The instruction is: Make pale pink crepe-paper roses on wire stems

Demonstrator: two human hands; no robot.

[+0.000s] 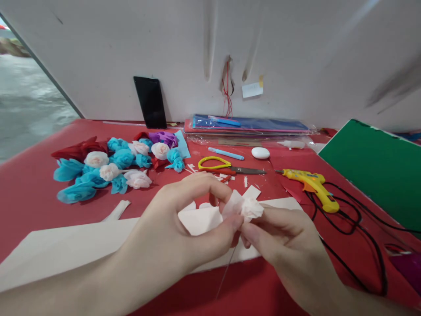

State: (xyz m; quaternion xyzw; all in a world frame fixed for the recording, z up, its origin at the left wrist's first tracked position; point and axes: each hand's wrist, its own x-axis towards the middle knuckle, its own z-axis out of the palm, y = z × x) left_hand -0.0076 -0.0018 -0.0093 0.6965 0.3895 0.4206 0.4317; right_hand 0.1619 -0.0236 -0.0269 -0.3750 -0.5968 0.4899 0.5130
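Your left hand [184, 228] and right hand [289, 239] pinched a pale flower [251, 209] between their fingers [226, 227], above the white sheet [72, 245] on the red bench [197, 298]; a yellow glue gun [307, 179] lay to the right.

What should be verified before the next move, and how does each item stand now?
1. Flower held: ok, left hand and right hand both have fingers on it.
2. Wire joined to flower: cannot tell, the hands hide its upper end.
3. Glue gun placed apart from the hands: ok, it lies beyond the right one.
4. Glue gun hot: cannot tell.
5. Scissors set down: ok.
6. Scraps cleared: not ok, some lie near the scissors.
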